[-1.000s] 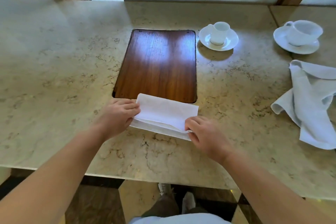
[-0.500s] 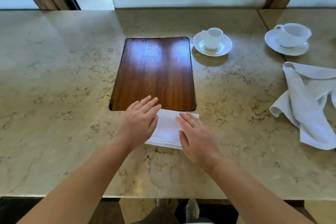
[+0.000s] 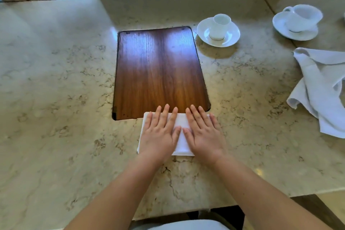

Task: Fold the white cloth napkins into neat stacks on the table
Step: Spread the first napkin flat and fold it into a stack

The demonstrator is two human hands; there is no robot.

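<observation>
the folded white napkin (image 3: 182, 137) lies flat on the marble counter (image 3: 56, 99), its far edge at the near end of the wooden board (image 3: 160, 73) set into the stone. the left hand (image 3: 160, 134) and right hand (image 3: 203, 134) press down on it side by side, palms flat, fingers spread, gripping nothing. to the right an unfolded white cloth (image 3: 321, 89) lies rumpled. beyond the board stands a small cup on a saucer (image 3: 218, 31), and a wider cup and saucer (image 3: 296, 22) farther right.
</observation>
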